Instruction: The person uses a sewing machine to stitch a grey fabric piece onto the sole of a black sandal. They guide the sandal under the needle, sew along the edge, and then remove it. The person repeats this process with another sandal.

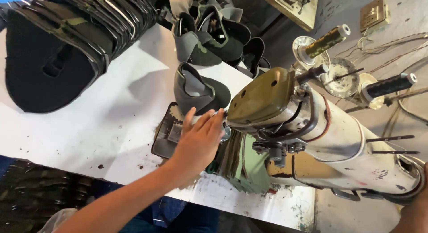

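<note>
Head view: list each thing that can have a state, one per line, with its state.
Left hand: open, fingers spread, resting at the sewing machine's needle end.
Right hand: at the machine's far end, mostly out of frame; grip cannot be told.
Sewing machine: upright on the white table, paint worn.
Green fabric piece: lying under the machine head.
Olive thread spool: on its spindle, tilted.
Stack of dark pieces: piled, leaning.

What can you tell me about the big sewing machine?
The sewing machine is old, with a worn cream body, chipped paint and an olive-green cap on its head. It lies across the right side of the white table, seen from above. Two thread spools stick up behind it, one golden, one dark. The left hand reaches in at the needle end, over green cloth. The right hand shows only partly, by the wheel end.
</note>
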